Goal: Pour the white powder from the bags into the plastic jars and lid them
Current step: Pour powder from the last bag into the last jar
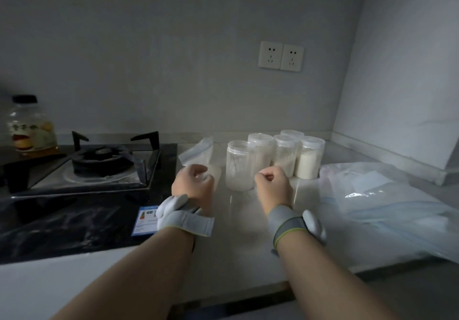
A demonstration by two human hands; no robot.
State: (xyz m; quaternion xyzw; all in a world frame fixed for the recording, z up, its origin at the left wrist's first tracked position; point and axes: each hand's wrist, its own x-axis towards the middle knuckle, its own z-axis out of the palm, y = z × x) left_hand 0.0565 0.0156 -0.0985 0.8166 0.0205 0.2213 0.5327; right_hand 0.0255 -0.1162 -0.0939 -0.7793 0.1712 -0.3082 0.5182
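Note:
An open plastic jar [239, 165], partly filled with white powder, stands lidless on the pale counter [243, 240]. Behind it stand several lidded jars [309, 157] holding powder. My left hand [193, 185] is curled just left of the open jar, gripping a pale translucent lid [214, 173]. My right hand [273, 186] is a closed fist just right of the jar. A clear empty bag [304, 191] lies against this hand; I cannot tell whether the fingers pinch it. Both wrists wear grey bands.
A black gas stove [99, 168] fills the left side, with a bottle of yellow liquid [29, 126] behind it. A pile of plastic bags [377, 200] lies at the right. Another bag [198, 149] leans behind the left hand. A blue card [146, 220] lies by the stove edge.

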